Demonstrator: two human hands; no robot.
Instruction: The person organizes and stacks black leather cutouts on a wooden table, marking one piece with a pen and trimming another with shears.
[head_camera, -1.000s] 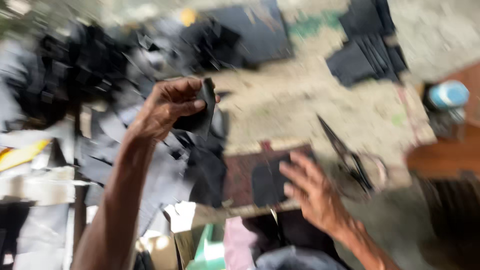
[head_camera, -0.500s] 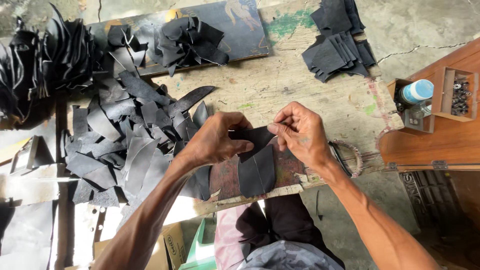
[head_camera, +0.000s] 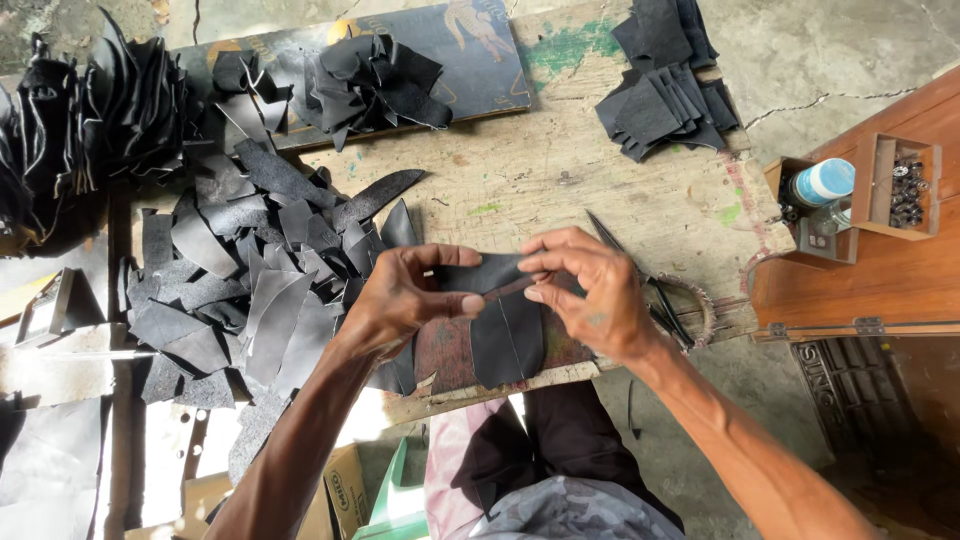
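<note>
Both left hand (head_camera: 405, 300) and right hand (head_camera: 590, 290) pinch a black leather piece (head_camera: 480, 275); the wooden box (head_camera: 905, 190) holds perhaps rivets.

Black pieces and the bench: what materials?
Black piece in both hands: likely leather, matte, bends limply, raw cut edges; the pile looks the same. Bench: bare worn wood, visible grain, paint stains.

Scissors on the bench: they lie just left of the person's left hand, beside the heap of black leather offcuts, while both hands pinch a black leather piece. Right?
Not quite. The head view shows the scissors lying to the right, partly behind the right hand, not by the left hand. The rest holds: both hands pinch the black leather piece, and the heap of offcuts lies left.
</note>
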